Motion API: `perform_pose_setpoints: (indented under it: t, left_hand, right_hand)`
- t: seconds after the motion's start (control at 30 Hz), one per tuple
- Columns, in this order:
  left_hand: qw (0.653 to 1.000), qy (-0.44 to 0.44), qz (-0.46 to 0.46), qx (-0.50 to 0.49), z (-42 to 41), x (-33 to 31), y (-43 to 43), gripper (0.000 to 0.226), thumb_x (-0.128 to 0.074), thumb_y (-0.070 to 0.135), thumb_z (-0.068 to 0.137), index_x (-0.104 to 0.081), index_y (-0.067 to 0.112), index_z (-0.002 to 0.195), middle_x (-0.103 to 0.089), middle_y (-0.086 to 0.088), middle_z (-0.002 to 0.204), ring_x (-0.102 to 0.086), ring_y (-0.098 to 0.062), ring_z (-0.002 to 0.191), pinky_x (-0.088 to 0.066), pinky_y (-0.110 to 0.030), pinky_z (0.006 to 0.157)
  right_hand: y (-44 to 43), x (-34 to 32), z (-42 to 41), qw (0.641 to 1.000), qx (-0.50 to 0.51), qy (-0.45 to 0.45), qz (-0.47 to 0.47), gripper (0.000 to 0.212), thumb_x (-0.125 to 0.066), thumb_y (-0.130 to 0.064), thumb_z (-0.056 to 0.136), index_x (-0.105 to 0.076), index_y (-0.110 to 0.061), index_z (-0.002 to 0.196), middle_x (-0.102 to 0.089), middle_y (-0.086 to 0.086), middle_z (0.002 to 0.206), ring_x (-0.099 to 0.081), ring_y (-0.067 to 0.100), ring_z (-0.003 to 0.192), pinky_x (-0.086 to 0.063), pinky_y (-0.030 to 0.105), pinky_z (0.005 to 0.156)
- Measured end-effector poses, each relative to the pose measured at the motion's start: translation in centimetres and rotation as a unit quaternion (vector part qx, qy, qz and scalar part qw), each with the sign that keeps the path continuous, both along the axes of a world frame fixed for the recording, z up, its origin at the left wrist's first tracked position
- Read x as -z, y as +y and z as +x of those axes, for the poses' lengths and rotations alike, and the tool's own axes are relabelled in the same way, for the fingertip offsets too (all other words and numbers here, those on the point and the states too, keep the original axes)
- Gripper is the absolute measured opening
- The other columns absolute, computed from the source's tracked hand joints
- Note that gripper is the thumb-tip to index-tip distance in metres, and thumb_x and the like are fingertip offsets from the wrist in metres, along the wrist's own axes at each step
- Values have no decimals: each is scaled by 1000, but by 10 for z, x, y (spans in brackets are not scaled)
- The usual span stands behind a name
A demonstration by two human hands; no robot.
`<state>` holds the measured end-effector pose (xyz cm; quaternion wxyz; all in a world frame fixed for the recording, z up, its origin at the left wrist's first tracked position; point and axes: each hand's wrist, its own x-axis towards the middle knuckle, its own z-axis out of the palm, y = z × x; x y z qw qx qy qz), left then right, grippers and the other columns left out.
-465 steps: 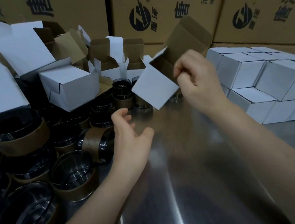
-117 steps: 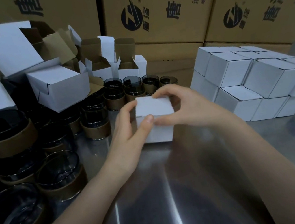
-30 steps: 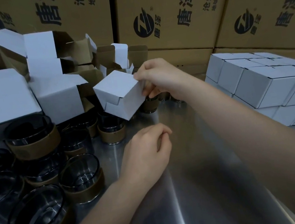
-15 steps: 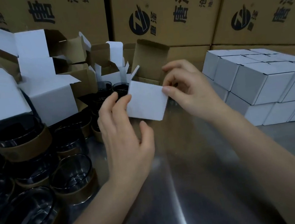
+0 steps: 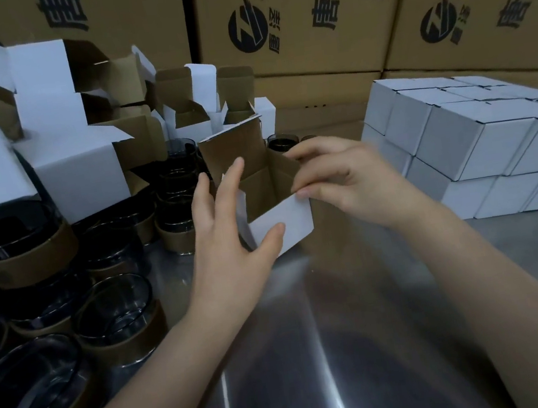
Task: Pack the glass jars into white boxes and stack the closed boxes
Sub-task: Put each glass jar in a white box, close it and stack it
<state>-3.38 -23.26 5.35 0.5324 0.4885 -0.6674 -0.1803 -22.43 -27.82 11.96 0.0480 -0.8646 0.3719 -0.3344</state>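
Lowered since half a second ago, the white box (image 5: 280, 222) now sits low over the table (image 5: 317, 363) with its open top turned up, and the left hand (image 5: 232, 247) has moved in against it.

Item, nearest: steel table, bare metal in front of both forearms.

Item: left hand, fingers straight and flat along the box's left wall, thumb pressed on the white front face. It braces the box rather than clasping it.

Item: right hand (image 5: 336, 177), thumb and fingers pinching the box's right top edge.

Item: white box, between the two hands at table centre. Brown inside, lid flap (image 5: 232, 150) standing upright at the back. Whether the base touches the table cannot be told.

Item: glass jars (image 5: 117, 315), dark, each with a brown band round the lower part, crowded on the left of the table from the near edge back to just behind the held box.

Item: closed boxes (image 5: 480, 146), white, stacked two layers high on the right, well apart from the hands.

Item: open boxes (image 5: 76, 168), white outside and brown inside, flaps up, heaped at the left rear above the jars.

Item, farthest: cartons (image 5: 303, 15) of brown card, printed in black, walling the back.
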Motion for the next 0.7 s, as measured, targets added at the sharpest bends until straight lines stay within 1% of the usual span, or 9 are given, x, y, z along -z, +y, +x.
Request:
perform_pose_setpoints:
  t: [0.1,0.17,0.23,0.27,0.33,0.4,0.53,0.6,0.7]
  left_hand:
    - [1000,-4,15,3,1,0,-2,76,-74,23,82,-33,44,143,-21,3,157,-23,28,121,-16,13,86]
    - [1000,-1,10,2,1,-1,-2,74,-75,20,81,-35,46,138,-26,3,154,-27,20,122,-22,5,96]
    - [1000,5,13,-3,1,-2,-2,73,-76,20,80,-32,51,128,-28,2,152,-30,0,133,-33,-20,110]
    - [1000,5,19,-6,1,-3,-1,72,-77,20,79,-31,51,125,-30,2,150,-32,-7,135,-37,-33,111]
    - [1000,9,24,-10,0,-4,-1,72,-79,19,78,-32,50,123,-33,2,147,-36,-15,136,-41,-44,109]
    - [1000,16,24,-13,1,-4,-1,72,-80,18,76,-33,50,120,-35,4,145,-38,-15,135,-43,-45,107]
    - [1000,15,23,-12,2,-3,-2,72,-81,17,74,-34,49,117,-40,8,143,-39,-13,136,-39,-38,110]
    - [1000,12,21,-17,2,-2,-3,71,-82,17,73,-34,47,117,-41,10,142,-37,-13,137,-36,-35,112]
    - [999,29,26,-9,1,-2,-2,70,-83,16,72,-36,43,117,-45,8,139,-42,-14,134,-40,-41,110]
  right_hand:
    - [4,-1,3,1000,7,0,30,7,-71,-9,87,-77,-12,86,-61,-5,110,-58,9,110,-47,13,90]
    - [6,-1,6,999,5,-23,46,8,-69,-12,89,-77,-13,91,-61,-4,110,-59,6,106,-49,14,89]
    - [7,-1,8,999,5,-27,39,14,-65,-16,92,-75,-15,101,-60,-8,107,-60,7,101,-51,14,85]
    - [7,-1,9,999,11,-22,31,17,-63,-18,94,-74,-17,106,-60,-10,105,-60,6,98,-50,13,83]
    - [6,2,10,999,29,-25,11,21,-61,-18,95,-72,-19,113,-61,-12,102,-61,4,92,-49,10,79]
    - [4,7,11,998,44,-50,-4,21,-62,-15,94,-70,-16,114,-64,-10,101,-61,5,91,-50,12,79]
    - [1,14,13,991,69,-112,17,15,-63,-9,92,-68,-13,106,-67,1,95,-64,11,87,-56,28,79]
    - [-1,14,13,987,82,-138,34,13,-62,-6,91,-65,-15,100,-67,1,92,-64,11,86,-56,30,78]
    - [-1,13,14,978,99,-172,69,19,-60,-6,91,-61,-24,89,-67,-7,82,-67,9,78,-58,27,74]
